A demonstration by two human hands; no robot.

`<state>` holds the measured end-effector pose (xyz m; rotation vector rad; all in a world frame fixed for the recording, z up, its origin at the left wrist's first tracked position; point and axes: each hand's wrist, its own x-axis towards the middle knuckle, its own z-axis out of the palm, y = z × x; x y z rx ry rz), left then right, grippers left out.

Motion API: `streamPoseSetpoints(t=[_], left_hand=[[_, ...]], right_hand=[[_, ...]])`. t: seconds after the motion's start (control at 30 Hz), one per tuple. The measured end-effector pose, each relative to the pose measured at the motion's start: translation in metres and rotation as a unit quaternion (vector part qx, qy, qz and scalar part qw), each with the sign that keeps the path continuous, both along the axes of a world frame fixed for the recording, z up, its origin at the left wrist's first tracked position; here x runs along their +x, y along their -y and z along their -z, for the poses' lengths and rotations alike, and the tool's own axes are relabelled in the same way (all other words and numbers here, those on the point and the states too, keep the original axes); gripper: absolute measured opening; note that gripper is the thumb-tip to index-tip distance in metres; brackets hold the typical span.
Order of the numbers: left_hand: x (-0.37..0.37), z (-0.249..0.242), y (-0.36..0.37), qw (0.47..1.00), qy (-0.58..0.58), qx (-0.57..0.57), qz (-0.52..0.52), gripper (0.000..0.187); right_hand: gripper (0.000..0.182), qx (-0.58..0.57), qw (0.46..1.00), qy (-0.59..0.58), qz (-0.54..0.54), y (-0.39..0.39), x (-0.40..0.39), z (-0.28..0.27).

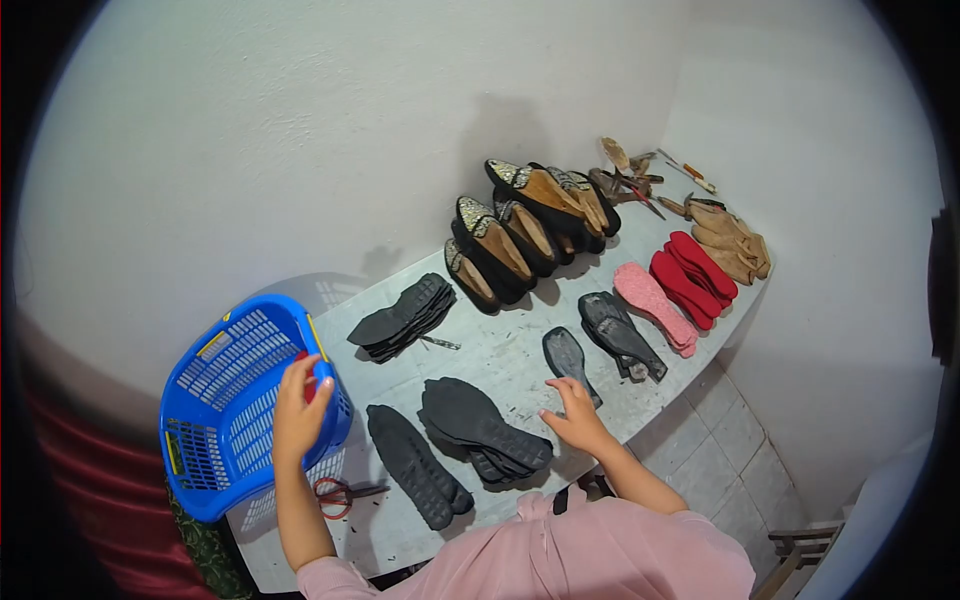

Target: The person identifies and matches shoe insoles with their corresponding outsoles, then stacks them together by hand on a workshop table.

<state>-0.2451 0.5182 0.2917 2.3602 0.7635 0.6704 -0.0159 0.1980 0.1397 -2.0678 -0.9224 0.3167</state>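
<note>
My left hand (pixel 299 410) is raised at the right rim of a blue plastic basket (pixel 235 405), thumb and fingers apart; a bit of red shows behind the fingers. My right hand (pixel 575 412) hovers by the near end of a single dark sole (pixel 566 356), its thumb and fingers spread and nothing between them. Between the hands lie a stack of black soles (pixel 480 420) and a narrower black pair (pixel 412 465). Red-handled scissors (pixel 340 497) rest near the basket, below my left hand.
Behind stand black shoes with glittery toes (pixel 490 248) and another black sole stack (pixel 402 315). To the right lie dark soles (pixel 615 330), pink pieces (pixel 652 303), red insoles (pixel 690 280), tan pieces (pixel 728 245) and hand tools (pixel 630 180). The table's right edge (pixel 700 362) borders a tiled floor.
</note>
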Motion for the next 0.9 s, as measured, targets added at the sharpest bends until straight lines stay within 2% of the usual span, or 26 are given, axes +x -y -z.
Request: streamPoseSetpoints(t=[0.1, 0.23, 0.27, 0.4, 0.53, 0.63, 0.7, 0.8, 0.9], left_hand=[[0.014, -0.016, 0.053, 0.999, -0.042, -0.005, -0.004, 0.038], [0.026, -0.029, 0.107, 0.997, -0.069, 0.047, 0.006, 0.037], [0.031, -0.035, 0.124, 0.998, -0.057, 0.025, -0.012, 0.036], [0.05, -0.035, 0.173, 0.981, -0.069, 0.147, -0.109, 0.033], [0.089, -0.011, 0.233, 0.972, 0.072, 0.059, -0.217, 0.031], [0.123, 0.021, 0.262, 0.959, 0.15, -0.023, -0.238, 0.026], [0.144, 0.046, 0.275, 0.938, 0.199, -0.087, -0.27, 0.023], [0.176, 0.074, 0.293, 0.933, 0.205, -0.118, -0.271, 0.021], [0.202, 0.11, 0.302, 0.943, 0.17, -0.191, -0.213, 0.021]], right_hand=[[0.054, -0.008, 1.0, -0.01, 0.022, 0.031, 0.023, 0.016], [0.054, -0.034, 0.999, 0.002, 0.039, 0.075, 0.072, 0.023], [0.054, -0.048, 0.998, 0.007, 0.049, 0.087, 0.086, 0.02], [0.057, -0.103, 0.986, 0.077, 0.107, 0.139, 0.158, 0.02], [0.062, -0.16, 0.959, 0.113, 0.205, 0.179, 0.246, 0.05], [0.062, -0.244, 0.926, 0.178, 0.227, 0.196, 0.295, 0.058], [0.058, -0.236, 0.929, 0.19, 0.214, 0.203, 0.327, 0.07], [0.058, -0.268, 0.923, 0.204, 0.187, 0.206, 0.359, 0.076], [0.061, -0.297, 0.93, 0.132, 0.17, 0.203, 0.373, 0.065]])
